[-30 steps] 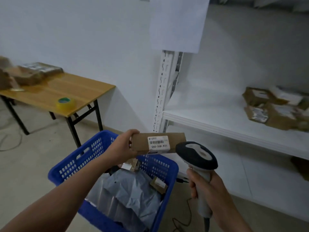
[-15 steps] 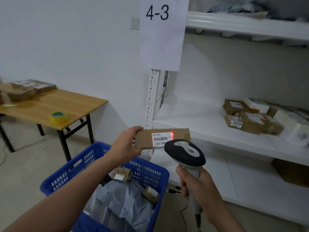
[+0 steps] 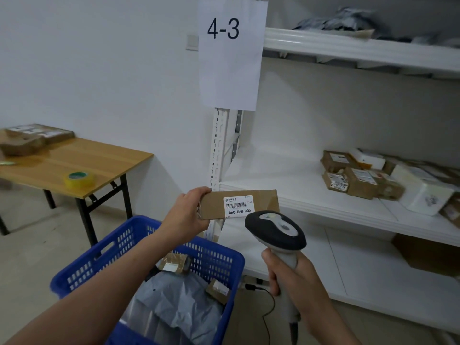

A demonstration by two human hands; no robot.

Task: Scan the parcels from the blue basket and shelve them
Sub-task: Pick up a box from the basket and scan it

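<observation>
The red scan dot is gone from the parcel [image 3: 239, 204] — probably read, shelf [image 3: 286, 175] next — fingers of the left hand [image 3: 185, 215] pinch its end, the right hand [image 3: 292, 276] fingers wrap the scanner [image 3: 275, 230].

Parcel [image 3: 261, 202] was plain brown cardboard, matt, w/ a smooth white paper label. Scanner [image 3: 275, 232] had a black matt plastic head w/ a pale grey, slightly glossy insert on top. Basket [image 3: 224, 252] was blue moulded plastic w/ perforated walls and low sheen. Bags [image 3: 174, 302] inside were thin grey plastic film, crinkled. Tabletop [image 3: 74, 155] looked like wood laminate, smooth, semi-gloss; tape roll [image 3: 80, 180] on it was glossy yellow. Shelf [image 3: 286, 185] was white, smooth, matt; its upright [image 3: 217, 150] looked like painted metal, slotted. Sign [image 3: 231, 70] was matt white paper.
</observation>
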